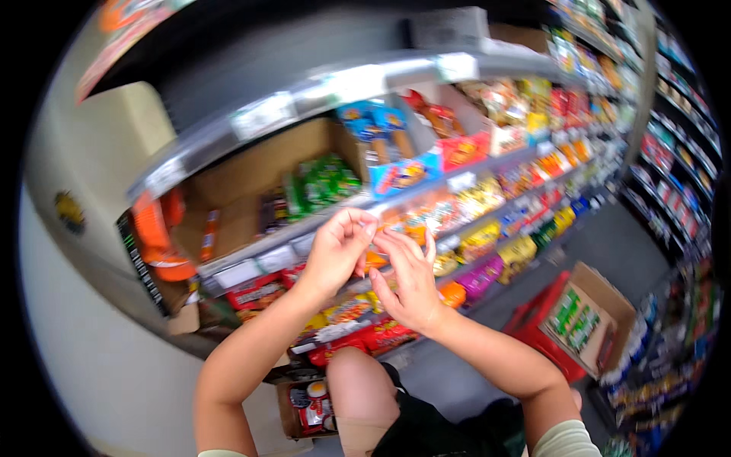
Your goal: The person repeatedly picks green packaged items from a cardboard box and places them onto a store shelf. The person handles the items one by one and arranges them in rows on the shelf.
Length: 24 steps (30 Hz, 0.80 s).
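In the head view my left hand (341,245) is raised before the shelf, its thumb and forefinger pinched together; whether something small is between them cannot be told. Close by on its right, my right hand (408,277) has its fingers spread and bent, with nothing plainly held. Behind my hands runs a shelf edge with price labels. Left of them a cardboard box (228,188) on the shelf holds green packets (328,180), dark-wrapped bars and one orange-wrapped bar (209,235). Blue packs (377,128) and a red display box (465,149) stand to its right.
A cardboard box (619,297) with green packets rests on a red container (531,320) at the right. Bagged snacks (480,243) line the lower shelves. Another small box of packets (312,405) lies by my knee. A pale wall (74,308) bounds the left; stocked shelves (674,148) stand far right.
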Each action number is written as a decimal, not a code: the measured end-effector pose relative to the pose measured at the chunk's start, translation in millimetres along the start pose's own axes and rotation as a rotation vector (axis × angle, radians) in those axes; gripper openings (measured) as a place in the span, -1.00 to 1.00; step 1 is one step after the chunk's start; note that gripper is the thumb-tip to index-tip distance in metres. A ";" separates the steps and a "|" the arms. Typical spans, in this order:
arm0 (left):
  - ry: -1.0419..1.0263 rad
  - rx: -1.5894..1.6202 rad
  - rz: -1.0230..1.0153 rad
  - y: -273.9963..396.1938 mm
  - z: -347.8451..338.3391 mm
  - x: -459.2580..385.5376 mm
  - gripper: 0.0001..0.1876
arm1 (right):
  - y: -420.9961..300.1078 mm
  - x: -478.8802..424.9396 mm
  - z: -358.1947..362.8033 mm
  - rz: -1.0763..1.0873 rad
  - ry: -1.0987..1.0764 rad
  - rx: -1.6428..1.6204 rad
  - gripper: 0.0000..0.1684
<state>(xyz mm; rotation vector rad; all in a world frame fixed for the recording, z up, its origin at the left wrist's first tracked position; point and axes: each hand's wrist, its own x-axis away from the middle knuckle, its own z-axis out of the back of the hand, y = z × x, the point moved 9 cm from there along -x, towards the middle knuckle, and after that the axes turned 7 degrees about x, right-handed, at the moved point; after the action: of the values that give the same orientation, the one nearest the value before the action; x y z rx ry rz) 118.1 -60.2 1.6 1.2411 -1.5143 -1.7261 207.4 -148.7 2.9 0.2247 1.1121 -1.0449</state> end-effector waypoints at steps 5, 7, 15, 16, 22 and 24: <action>-0.314 0.115 0.224 -93.4 -140.4 7.9 -0.81 | 93.3 102.9 82.3 -0.372 0.128 -0.033 -0.57; -0.466 0.153 0.307 -128.0 -198.9 17.2 -0.78 | 122.1 148.3 126.1 -0.528 0.173 0.023 -0.58; -0.915 0.159 0.521 -230.9 -404.3 84.0 -0.54 | 228.7 350.2 279.8 -1.052 0.339 0.542 -0.57; -0.930 0.189 0.563 -239.8 -423.7 90.7 -0.50 | 236.8 371.3 289.1 -1.117 0.349 0.523 -0.53; -0.896 0.412 0.805 -278.0 -500.4 124.4 -0.37 | 258.4 428.5 312.2 -1.286 0.321 0.588 -0.38; -0.892 0.433 0.855 -284.9 -516.8 132.0 -0.33 | 262.1 437.1 314.3 -1.310 0.307 0.612 -0.35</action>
<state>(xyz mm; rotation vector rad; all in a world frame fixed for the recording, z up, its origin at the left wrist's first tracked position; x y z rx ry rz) 565.2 -349.9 -284.4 -0.2045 -2.4992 -1.3871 629.4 -455.2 -291.2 0.1182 1.1514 -2.5956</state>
